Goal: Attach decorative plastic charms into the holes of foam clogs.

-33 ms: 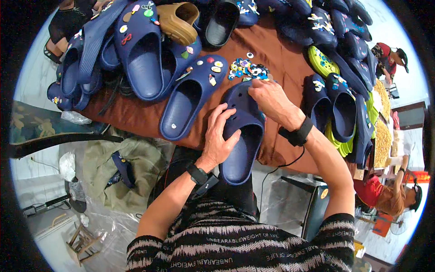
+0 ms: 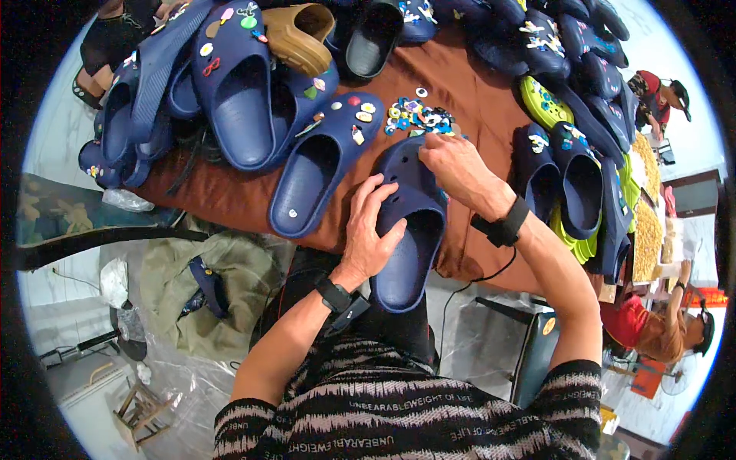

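Observation:
A navy clog slipper with holes in its upper lies before me, toe pointing away, its heel end over my lap. My left hand grips its left side, fingertips on the upper and thumb at the foot opening. At the toe's right side, the fingers of my right hand are pinched together against the upper; whatever is between them is hidden. Just beyond the toe sits a pile of small colourful shoe charms. To the left lies another navy clog with charms on its upper.
Decorated navy clogs crowd the left of the brown cloth, beside a tan clog and a black one. More clogs line the right. A green sack stands lower left; other people are at far right.

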### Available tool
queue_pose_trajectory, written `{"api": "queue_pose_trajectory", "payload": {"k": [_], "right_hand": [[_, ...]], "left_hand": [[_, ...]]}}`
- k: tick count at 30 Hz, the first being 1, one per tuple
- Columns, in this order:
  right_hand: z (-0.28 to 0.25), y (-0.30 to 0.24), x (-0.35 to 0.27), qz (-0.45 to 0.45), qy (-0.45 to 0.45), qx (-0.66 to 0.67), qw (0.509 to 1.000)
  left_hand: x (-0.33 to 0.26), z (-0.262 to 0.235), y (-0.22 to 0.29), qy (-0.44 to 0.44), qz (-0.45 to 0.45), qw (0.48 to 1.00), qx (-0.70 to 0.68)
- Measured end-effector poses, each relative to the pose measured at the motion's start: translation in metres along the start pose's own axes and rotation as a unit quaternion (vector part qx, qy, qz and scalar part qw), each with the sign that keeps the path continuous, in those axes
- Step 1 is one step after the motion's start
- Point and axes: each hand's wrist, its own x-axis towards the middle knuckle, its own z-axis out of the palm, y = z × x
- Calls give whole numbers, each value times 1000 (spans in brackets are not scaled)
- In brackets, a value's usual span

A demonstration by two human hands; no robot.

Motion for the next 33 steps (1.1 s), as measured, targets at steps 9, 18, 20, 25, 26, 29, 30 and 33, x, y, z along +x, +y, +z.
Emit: {"api": "queue_pose_trajectory", "payload": {"k": [9,18,20,25,26,29,30,33], "right_hand": [[3,10,7,41,-24,99,994],[13,38,-2,75,36,328,941],[14,36,-1,45,34,276,960],[20,35,2,73,33,261,962],[21,34,2,75,34,262,962],[16,27,5,127,14,276,953],[17,26,6,131,15,276,952],[15,25,3,117,40,300,946]], "left_hand": [[0,0,-2,9,6,1000,2],[0,-2,1,-2,0,1000,-10],[0,-2,2,-5,1,1000,-11],[1,-1,3,-5,5,1000,5],[1,0,3,-8,6,1000,5],[1,0,2,-4,6,1000,14],[1,1,2,-8,7,1000,14],[1,1,1,-5,5,1000,15]]}}
